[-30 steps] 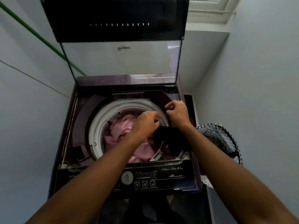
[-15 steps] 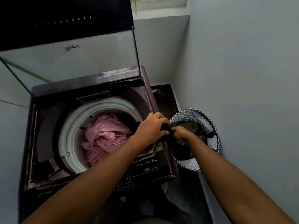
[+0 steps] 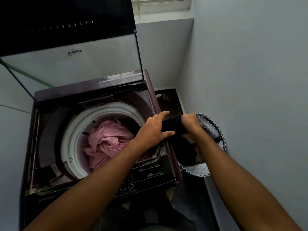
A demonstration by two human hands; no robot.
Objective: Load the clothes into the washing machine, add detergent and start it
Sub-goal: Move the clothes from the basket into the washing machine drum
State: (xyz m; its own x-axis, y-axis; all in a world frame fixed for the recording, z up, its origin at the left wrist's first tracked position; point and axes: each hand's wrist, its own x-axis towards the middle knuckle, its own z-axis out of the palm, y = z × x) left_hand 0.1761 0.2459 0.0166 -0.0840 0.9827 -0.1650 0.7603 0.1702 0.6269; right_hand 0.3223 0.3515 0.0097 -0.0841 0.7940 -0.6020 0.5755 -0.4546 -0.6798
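Here, in the head view, both hands meet over the gap between the washer [image 3: 170, 112] and the basket [image 3: 211, 129] standing just beside its right flank. The right hand [image 3: 190, 124] is curled tightly round a black garment [image 3: 173, 125], gripping its upper end above the basket's rim. The left hand [image 3: 153, 129] lies against the same cloth with fingers fairly straight and spread, the thumb low, more pressing and steadying than clutching. The garment's lower part hangs down into the basket, where more dark cloth shows. In the drum [image 3: 73, 130], pink clothes [image 3: 106, 140] already lie heaped; the lid [image 3: 71, 67] stands upright behind.

The likely trouble is the trailing end: if the lift is short, it may drag on the washer's edge or slip down the gap to the floor. With the left hand holding loosely, the cloth could slide free from that side. Dark fabric beside pale pink might also bleed colour in the wash.
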